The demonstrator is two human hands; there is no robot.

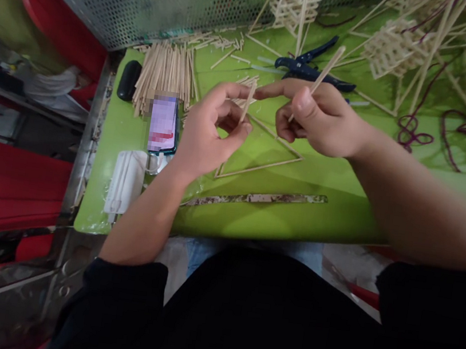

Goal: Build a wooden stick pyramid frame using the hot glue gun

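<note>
Sticks (247, 102) (324, 74) in left hand (208, 130) and right hand (321, 120).

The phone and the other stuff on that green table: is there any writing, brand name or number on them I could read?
None can be read.
Phone: screen blurred, only lilac with a red band.
Long strip at the table's front edge: speckled marks, no legible figures.
Black case, blue-handled pliers, white pack: no lettering shows.

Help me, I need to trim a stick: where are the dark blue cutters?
In the head view, the dark blue cutters lie on the green table just beyond the right hand, below a stick lattice.
</note>
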